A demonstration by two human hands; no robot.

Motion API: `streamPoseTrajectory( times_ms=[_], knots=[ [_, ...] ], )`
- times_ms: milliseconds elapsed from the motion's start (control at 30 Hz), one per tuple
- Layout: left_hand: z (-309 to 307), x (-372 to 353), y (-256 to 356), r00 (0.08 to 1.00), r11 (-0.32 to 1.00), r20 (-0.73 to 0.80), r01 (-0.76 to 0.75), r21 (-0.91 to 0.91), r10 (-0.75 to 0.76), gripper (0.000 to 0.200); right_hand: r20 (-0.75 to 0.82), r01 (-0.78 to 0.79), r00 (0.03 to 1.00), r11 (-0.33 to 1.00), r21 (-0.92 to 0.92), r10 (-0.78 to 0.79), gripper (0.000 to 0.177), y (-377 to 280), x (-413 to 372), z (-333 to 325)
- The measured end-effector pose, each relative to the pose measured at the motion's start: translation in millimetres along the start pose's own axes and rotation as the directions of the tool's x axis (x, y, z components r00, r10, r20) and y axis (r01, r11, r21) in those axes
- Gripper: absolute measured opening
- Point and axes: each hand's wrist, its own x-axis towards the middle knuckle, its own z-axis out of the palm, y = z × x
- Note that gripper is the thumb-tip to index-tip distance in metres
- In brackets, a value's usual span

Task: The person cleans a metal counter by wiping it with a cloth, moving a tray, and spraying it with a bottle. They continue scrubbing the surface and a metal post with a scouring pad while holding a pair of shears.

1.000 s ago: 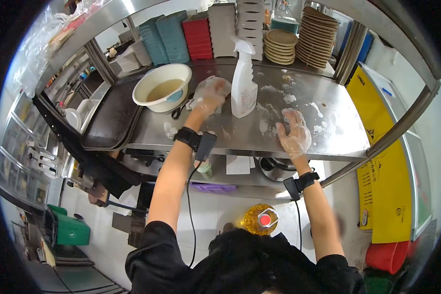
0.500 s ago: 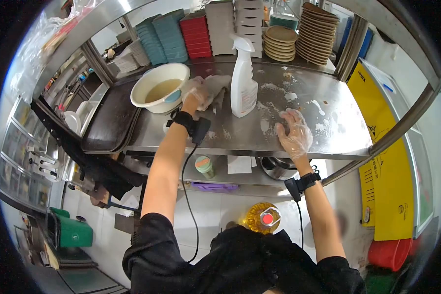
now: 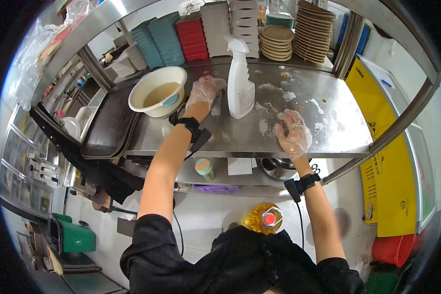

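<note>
My left hand (image 3: pixel 205 91), in a clear plastic glove, presses on a grey cloth (image 3: pixel 216 107) against the steel table. Most of the cloth is hidden beneath it. Close on its left is a cream basin (image 3: pixel 134 100) with cloudy liquid inside. A white spray bottle (image 3: pixel 241 93) stands upright to the right of this hand, apart from it. My right hand (image 3: pixel 295 134), also gloved, rests on the table near the front edge, fingers spread, holding nothing. White foamy patches (image 3: pixel 289 96) and small brown bits lie on the steel beyond it.
Dark trays (image 3: pixel 108 122) are stacked at the table's left end. Behind the table stand teal, red and grey stacked containers (image 3: pixel 191 39) and brown plates (image 3: pixel 313 34). Steel posts (image 3: pixel 352 46) frame the table. An oil jug (image 3: pixel 262 218) is on the floor by my body.
My left hand has moved right and slightly forward over the cloth, covering more of it. The right hand stays in place. The view has shifted slightly.
</note>
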Motion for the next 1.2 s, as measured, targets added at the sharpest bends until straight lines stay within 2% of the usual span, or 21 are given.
streamPoseTrajectory(
  times_ms=[67,100,133,200,233,333,400,433,500,533,600,633,700,733,767,833,867,933,1133,1167,1200],
  knots=[
    [23,1,1,0.994,0.953,0.020,-0.101,-0.286,0.112,0.023,-0.001,0.002,1.000,1.000,0.014,-0.002,0.024,-1,1,-1],
    [20,-2,-4,0.966,0.877,-0.012,-0.239,-0.417,0.257,0.030,-0.003,-0.001,1.000,1.000,0.015,0.001,0.024,-1,0,-2],
    [17,-3,-2,0.966,0.877,-0.011,-0.241,-0.416,0.260,0.030,-0.007,0.003,1.000,1.000,0.026,-0.003,0.023,-1,1,-2],
    [-10,-10,8,0.951,0.941,0.278,-0.036,-0.335,0.135,0.038,-0.010,0.005,1.000,0.999,0.039,-0.005,0.022,-1,0,-2],
    [-12,-13,11,0.950,0.942,0.280,-0.036,-0.334,0.135,0.038,-0.024,0.013,1.000,0.999,0.042,-0.012,0.020,-1,0,-1],
    [1,-14,18,0.969,0.980,0.219,-0.075,-0.184,0.116,0.035,-0.047,0.022,0.999,0.999,0.046,-0.020,0.018,0,-1,1],
    [56,-2,33,0.996,0.993,0.010,0.085,-0.085,-0.085,0.031,-0.061,0.022,0.998,0.999,0.045,-0.020,0.017,1,-1,1],
    [82,3,30,0.997,0.993,0.005,0.082,-0.085,-0.082,0.031,-0.049,-0.001,0.999,0.998,0.056,0.003,0.016,0,-1,1],
    [101,4,11,0.958,0.921,-0.275,-0.176,-0.346,0.080,0.027,-0.040,-0.028,0.999,0.997,0.067,0.031,0.016,1,-2,0],
    [93,4,3,0.958,0.921,-0.276,-0.179,-0.346,0.082,0.027,-0.029,-0.031,0.999,0.997,0.072,0.033,0.016,1,-2,0],
    [16,-8,-24,0.919,0.945,-0.220,-0.316,0.082,0.326,0.022,-0.019,-0.033,0.999,0.996,0.079,0.035,0.016,2,-2,1],
    [46,-4,-44,0.819,0.856,-0.533,-0.419,-0.302,0.213,0.020,-0.030,-0.021,0.999,0.998,0.065,0.023,0.016,3,-2,3],
    [40,17,-64,0.931,0.945,-0.237,-0.309,-0.104,0.279,0.020,-0.041,-0.005,0.999,0.999,0.054,0.007,0.016,3,-2,5],
    [-10,15,-64,0.963,0.959,0.031,-0.270,0.088,0.269,0.026,-0.044,-0.003,0.999,0.999,0.041,0.005,0.015,3,-2,5],
    [-2,20,-76,0.963,0.959,0.033,-0.268,0.089,0.266,0.026,-0.047,0.000,0.999,1.000,0.028,0.002,0.015,3,-2,5],
    [20,35,-110,0.940,0.948,-0.184,-0.307,-0.084,0.288,0.031,-0.031,-0.004,0.999,0.999,0.039,0.005,0.015,1,-2,2],
    [13,34,-114,0.941,0.949,-0.180,-0.304,-0.084,0.286,0.031,-0.017,-0.009,1.000,0.999,0.047,0.010,0.015,0,-2,1],
    [-14,32,-126,0.970,0.916,-0.141,-0.235,-0.325,0.199,0.046,-0.016,-0.010,1.000,0.999,0.041,0.011,0.015,-1,-2,-1],
    [-57,-8,-142,0.898,0.808,-0.429,-0.325,-0.492,0.100,0.034,0.004,-0.046,0.999,0.995,0.084,0.046,0.016,-3,-1,-4],
    [-52,-6,-142,0.965,0.421,-0.244,-0.182,-0.889,-0.098,0.031,0.029,-0.074,0.997,0.991,0.111,0.071,0.017,-5,0,-7],
    [-49,-5,-144,0.985,-0.110,0.023,0.004,-0.994,-0.171,0.030,0.029,-0.073,0.997,0.991,0.115,0.071,0.017,-6,1,-8]
  ],
)
